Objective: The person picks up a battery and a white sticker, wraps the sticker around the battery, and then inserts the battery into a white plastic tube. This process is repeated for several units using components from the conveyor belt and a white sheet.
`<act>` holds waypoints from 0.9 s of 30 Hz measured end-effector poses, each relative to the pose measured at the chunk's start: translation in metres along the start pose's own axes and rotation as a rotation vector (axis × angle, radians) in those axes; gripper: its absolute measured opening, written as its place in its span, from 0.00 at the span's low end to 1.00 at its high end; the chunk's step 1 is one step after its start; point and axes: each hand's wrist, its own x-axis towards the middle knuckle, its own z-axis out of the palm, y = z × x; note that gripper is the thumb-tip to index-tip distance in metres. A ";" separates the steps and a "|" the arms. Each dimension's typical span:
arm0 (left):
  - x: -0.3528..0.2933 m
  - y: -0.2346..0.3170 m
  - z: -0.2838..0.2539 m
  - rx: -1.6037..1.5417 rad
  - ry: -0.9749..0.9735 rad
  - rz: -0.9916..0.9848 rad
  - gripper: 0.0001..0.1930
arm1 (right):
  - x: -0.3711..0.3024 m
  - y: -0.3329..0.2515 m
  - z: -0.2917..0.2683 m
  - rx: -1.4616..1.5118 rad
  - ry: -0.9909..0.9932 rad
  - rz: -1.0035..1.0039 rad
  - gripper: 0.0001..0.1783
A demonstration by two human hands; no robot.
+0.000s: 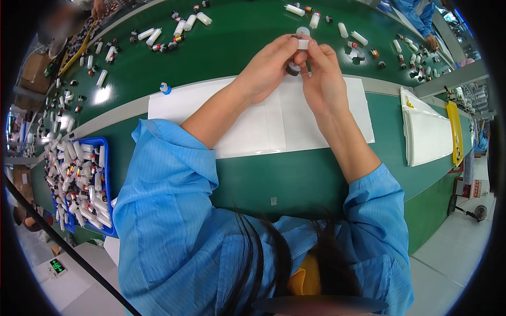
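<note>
My left hand (268,68) and my right hand (328,76) meet over the far edge of the white sheets (237,129). Between their fingertips is a small white cylindrical piece (303,44), gripped from both sides. A dark round cap-like piece (293,68) with a grey face shows just below, among the curled fingers; which hand bears it I cannot tell. Just beyond the fingertips appears a pale translucent round end (302,31); whether it joins the white piece is unclear. Both hands are closed.
A green belt (232,50) across the far side carries scattered white tubes and small dark parts. A blue basket (108,184) heaped with white tubes stands left. A small blue-topped bottle (165,88) is near the sheets. Paper stack (429,134) and yellow strip (455,134) lie right. Co-workers' hands show far off.
</note>
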 end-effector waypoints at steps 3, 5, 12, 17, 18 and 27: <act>0.004 -0.005 0.000 0.051 -0.011 0.083 0.18 | 0.000 -0.005 0.001 -0.060 0.027 0.040 0.09; 0.004 -0.008 0.003 -0.024 0.009 0.051 0.14 | 0.004 -0.005 -0.006 -0.138 -0.030 0.017 0.10; -0.006 0.005 0.001 -0.009 -0.107 -0.175 0.24 | 0.001 -0.017 -0.005 -0.363 -0.168 0.012 0.27; -0.015 0.010 -0.016 1.318 0.254 0.297 0.21 | 0.041 -0.026 -0.022 -0.857 -0.217 -0.171 0.31; -0.026 0.017 -0.021 1.378 0.206 0.372 0.21 | 0.055 -0.026 -0.033 -1.096 -0.168 -0.251 0.31; -0.166 0.044 -0.102 1.729 0.624 0.353 0.21 | 0.016 -0.040 -0.072 -1.467 -0.062 -0.120 0.16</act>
